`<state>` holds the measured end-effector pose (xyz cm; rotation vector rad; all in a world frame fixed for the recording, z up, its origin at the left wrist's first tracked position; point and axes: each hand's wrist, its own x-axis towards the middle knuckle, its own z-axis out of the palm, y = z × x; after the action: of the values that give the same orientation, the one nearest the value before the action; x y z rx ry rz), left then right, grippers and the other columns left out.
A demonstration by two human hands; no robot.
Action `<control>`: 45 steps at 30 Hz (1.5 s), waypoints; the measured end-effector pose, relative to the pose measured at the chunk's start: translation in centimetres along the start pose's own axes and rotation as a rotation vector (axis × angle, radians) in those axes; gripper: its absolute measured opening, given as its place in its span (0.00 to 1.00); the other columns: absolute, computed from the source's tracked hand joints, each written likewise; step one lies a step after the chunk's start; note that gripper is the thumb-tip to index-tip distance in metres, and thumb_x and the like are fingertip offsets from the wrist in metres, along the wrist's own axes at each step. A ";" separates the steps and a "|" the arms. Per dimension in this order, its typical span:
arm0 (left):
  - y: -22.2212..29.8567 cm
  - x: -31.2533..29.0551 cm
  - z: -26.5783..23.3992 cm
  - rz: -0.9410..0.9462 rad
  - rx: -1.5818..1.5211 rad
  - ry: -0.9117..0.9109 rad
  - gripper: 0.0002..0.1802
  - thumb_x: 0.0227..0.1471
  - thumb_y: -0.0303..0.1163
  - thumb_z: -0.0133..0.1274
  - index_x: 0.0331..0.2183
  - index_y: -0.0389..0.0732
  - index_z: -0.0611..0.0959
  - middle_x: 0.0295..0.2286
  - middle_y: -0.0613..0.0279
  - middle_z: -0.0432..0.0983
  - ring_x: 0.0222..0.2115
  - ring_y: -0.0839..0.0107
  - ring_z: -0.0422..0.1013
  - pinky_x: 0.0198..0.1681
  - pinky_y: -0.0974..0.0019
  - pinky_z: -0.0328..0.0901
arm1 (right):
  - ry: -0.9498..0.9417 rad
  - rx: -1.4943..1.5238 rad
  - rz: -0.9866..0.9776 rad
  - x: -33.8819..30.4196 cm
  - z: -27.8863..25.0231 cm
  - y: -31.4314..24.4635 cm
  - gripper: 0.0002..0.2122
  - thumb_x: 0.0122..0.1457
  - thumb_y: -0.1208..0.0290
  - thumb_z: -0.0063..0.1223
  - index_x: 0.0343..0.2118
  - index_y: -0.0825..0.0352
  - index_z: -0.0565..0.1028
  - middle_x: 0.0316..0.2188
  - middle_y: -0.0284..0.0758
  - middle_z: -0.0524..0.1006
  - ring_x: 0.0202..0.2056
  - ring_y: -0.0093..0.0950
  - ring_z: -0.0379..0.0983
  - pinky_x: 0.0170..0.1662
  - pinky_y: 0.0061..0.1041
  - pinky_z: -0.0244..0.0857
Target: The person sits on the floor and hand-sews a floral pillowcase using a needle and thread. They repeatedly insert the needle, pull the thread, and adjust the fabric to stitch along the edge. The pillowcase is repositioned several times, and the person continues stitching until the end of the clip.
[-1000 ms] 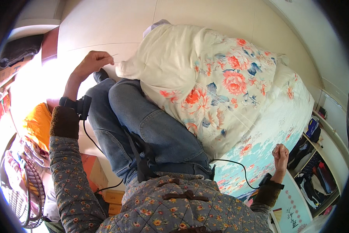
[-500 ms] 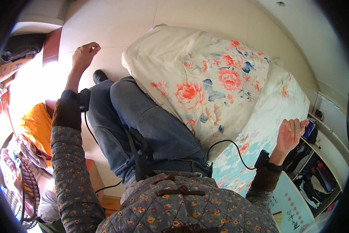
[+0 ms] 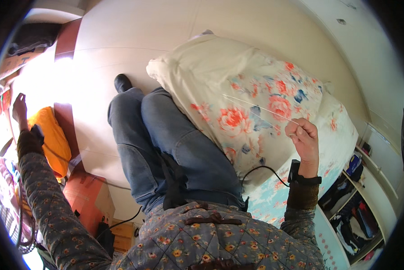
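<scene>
Across my lap and to the right lies a cream quilt [image 3: 197,67] printed with coral and blue flowers. Above it my right hand [image 3: 304,137] is closed, thumb and fingers pinched on a thin white thread [image 3: 262,108]. That thread runs from the fingers up and left over the flowers, and whether its far end is fixed in the cloth does not show. Far out to the left is my left hand [image 3: 20,108], beside an orange cloth [image 3: 51,139]. Its fingers are dark and blurred against bright light, so what they hold, if anything, cannot be made out.
An orange-red box [image 3: 89,195] stands by my left side, near a wire basket of clothes [image 3: 19,216]. On the right are shelves with folded clothes [image 3: 357,220]. Black cables [image 3: 265,167] run from both wrists. Pale tiled floor [image 3: 121,27] stretches ahead.
My left hand has swung from above my knees out to the far left. My right hand has come left over the quilt and closed, with a thread now showing from it.
</scene>
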<state>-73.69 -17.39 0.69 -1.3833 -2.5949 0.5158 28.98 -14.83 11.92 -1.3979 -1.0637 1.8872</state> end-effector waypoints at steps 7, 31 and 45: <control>-6.0 -4.9 2.9 0.043 -0.443 -0.552 0.41 0.44 0.32 0.61 0.58 0.46 0.62 0.50 0.42 0.67 0.47 0.61 0.69 0.39 0.65 0.68 | 0.044 0.012 0.128 4.2 2.5 2.2 0.08 0.61 0.71 0.49 0.36 0.70 0.75 0.29 0.27 0.73 0.24 0.14 0.60 0.28 0.14 0.55; 49.0 -22.7 -15.6 0.148 -2.370 -1.066 0.09 0.59 0.31 0.40 0.30 0.39 0.72 0.22 0.66 0.65 0.26 0.73 0.64 0.38 0.68 0.63 | 0.006 0.370 -0.199 2.7 3.3 4.3 0.11 0.61 0.67 0.47 0.41 0.68 0.72 0.37 0.32 0.73 0.30 0.21 0.66 0.42 0.30 0.60; 36.0 -1.6 -1.7 -0.464 -2.076 -0.255 0.11 0.53 0.26 0.40 0.19 0.39 0.66 0.14 0.66 0.50 0.15 0.72 0.51 0.22 0.65 0.53 | -0.133 -0.442 0.133 11.5 10.0 1.5 0.11 0.63 0.70 0.45 0.45 0.68 0.73 0.33 0.28 0.74 0.33 0.17 0.69 0.40 0.17 0.63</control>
<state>-44.47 0.19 -11.01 -0.4604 -2.8841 -2.7237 16.02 -9.09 6.23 -1.6310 -1.5606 1.9364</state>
